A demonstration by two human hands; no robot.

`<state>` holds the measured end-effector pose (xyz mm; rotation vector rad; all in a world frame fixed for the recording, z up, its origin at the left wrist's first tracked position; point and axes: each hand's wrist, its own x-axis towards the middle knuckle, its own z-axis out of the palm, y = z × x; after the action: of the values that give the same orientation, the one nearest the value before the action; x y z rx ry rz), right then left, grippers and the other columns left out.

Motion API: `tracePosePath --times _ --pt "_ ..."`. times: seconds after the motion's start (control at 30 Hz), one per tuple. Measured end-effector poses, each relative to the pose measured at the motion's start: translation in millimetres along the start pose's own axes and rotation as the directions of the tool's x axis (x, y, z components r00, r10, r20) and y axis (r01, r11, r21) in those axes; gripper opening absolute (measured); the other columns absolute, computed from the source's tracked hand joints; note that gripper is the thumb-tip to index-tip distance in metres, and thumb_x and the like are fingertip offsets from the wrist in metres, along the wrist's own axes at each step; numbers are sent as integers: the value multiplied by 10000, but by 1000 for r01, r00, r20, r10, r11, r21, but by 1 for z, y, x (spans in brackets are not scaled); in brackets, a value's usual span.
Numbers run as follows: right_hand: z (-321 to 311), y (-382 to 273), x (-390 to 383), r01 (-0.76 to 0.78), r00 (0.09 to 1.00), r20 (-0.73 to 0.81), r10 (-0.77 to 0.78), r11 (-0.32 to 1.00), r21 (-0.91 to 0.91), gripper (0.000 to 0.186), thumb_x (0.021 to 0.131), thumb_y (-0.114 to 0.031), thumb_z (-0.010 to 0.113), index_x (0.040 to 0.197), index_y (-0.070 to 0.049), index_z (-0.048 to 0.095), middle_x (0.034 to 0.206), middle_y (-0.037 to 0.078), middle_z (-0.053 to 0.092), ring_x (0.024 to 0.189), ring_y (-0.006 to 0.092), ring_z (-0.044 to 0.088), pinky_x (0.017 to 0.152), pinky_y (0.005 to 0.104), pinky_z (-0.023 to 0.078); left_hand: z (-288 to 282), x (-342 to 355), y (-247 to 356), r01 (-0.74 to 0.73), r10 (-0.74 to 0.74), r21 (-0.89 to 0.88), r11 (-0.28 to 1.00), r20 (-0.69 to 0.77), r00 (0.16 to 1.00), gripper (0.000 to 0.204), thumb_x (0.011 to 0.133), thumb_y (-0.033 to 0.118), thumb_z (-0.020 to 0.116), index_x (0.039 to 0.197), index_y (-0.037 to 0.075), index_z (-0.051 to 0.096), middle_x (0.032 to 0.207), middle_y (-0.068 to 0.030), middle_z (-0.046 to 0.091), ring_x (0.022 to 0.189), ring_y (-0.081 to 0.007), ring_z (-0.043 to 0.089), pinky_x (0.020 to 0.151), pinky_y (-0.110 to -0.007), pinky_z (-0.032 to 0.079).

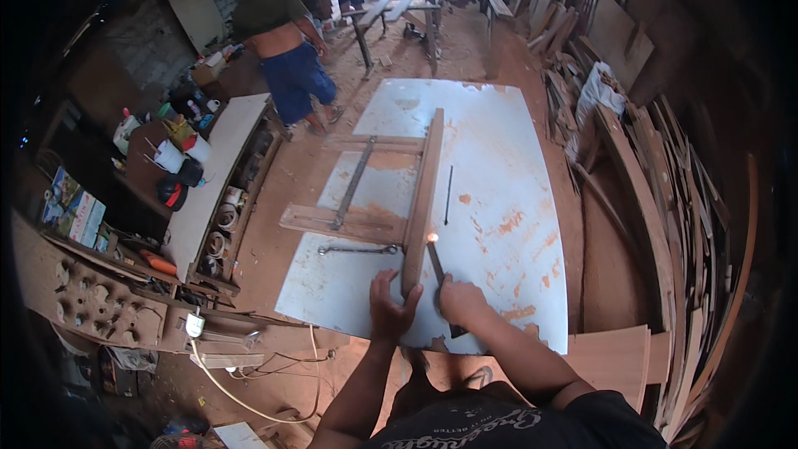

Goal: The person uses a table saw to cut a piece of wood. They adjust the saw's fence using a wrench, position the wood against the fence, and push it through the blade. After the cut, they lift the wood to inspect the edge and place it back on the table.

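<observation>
My left hand (392,308) is at the near end of a long wooden beam (425,191), its fingers apart and its thumb touching the wood. To the right of the beam, my right hand (461,301) is closed round a dark, long hand tool (437,264); its far tip shines brightly, and its exact kind is unclear. Two wooden crosspieces (341,220) extend left from the beam, with a dark bar (356,181) spanning them. A combination wrench (357,250) lies left of the beam. Right of it rests a thin dark rod (450,195). All this is on a worn white board (499,166).
A bench (218,158) with buckets (169,155) and clutter stands on the left. Stacked timber (657,199) lines the right. A person (287,50) walks at the far left, near sawhorses (399,25). A pale cable (249,409) hangs at the lower left.
</observation>
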<state>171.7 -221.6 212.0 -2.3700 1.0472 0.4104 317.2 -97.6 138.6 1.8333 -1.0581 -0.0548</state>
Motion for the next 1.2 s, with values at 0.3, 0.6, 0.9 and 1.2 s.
tracePosePath --times 0.3,0.6,0.9,1.2 --pt "-33 299 93 -86 956 -291 -41 908 -411 210 874 -211 686 895 -37 803 928 214 791 907 415 785 784 512 624 22 5 6 -90 88 -48 995 -52 995 609 900 356 912 1302 -19 650 1339 -263 658 1294 -466 607 1125 -546 494" --pt "-56 213 1 -64 988 -149 43 988 -143 437 935 -252 742 1279 16 708 1123 332 762 1116 499 732 977 533 585 -7 -9 7 -27 7 155 988 124 992 896 889 542 882 1497 -14 530 1479 -288 608 1488 -494 491 1300 -660 277" --pt "-108 360 59 222 706 -696 -131 974 43 657 1038 -287 641 1631 -30 525 1548 225 617 1361 325 616 1160 383 475 15 6 13 -10 -44 220 975 239 970 824 957 446 813 1524 -67 506 1531 -370 547 1471 -576 474 1324 -618 276" --pt "-117 231 134 180 914 -406 -11 907 380 475 1149 -386 575 1560 -153 620 1359 237 701 1189 367 698 1070 447 528 20 15 8 135 -176 153 979 299 938 754 925 268 785 1506 -127 510 1592 -399 492 1511 -570 454 1344 -586 281"
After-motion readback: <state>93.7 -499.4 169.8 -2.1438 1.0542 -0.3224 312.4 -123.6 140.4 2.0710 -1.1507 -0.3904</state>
